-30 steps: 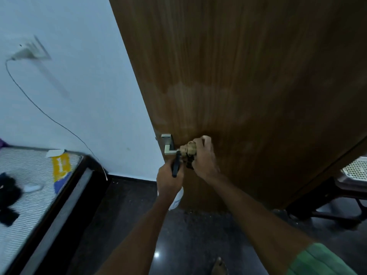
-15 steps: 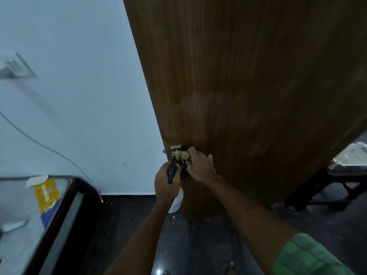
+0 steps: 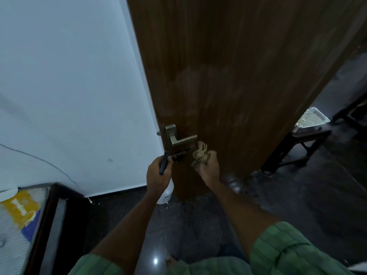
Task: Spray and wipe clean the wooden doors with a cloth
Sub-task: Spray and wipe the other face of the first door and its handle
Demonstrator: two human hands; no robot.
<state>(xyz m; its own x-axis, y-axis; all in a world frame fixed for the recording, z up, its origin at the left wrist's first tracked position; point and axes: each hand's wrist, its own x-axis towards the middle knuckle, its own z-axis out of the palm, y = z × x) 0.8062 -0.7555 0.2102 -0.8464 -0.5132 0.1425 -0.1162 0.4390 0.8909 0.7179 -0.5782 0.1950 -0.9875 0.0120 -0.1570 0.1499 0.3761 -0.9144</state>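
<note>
Door under wipe: both hands occupied below the lever handle.

Bed [image 3: 29, 221] with striped mattress and a yellow label sits at 8 o'clock against the white wall [image 3: 69, 86]; left hand [image 3: 157, 175] at centre frame grasps a spray bottle [image 3: 165, 192], white body hanging below the fist, black trigger head pointed at the door; wooden door [image 3: 238, 76] fills 12 to 2 o'clock, dark brown vertical grain, with a paler, dull patch across its middle above the handle; brass lever handle [image 3: 179, 138] mounted near the door's left edge, lever pointing toward 3 o'clock; right hand [image 3: 208, 166] just below the lever's end, clenched round a bunched tan cloth [image 3: 201, 153], cloth close against the door face; white perforated basket [image 3: 310, 119] on a dark stool [image 3: 301, 143] at 3 o'clock; green sleeves along the bottom edge.
</note>
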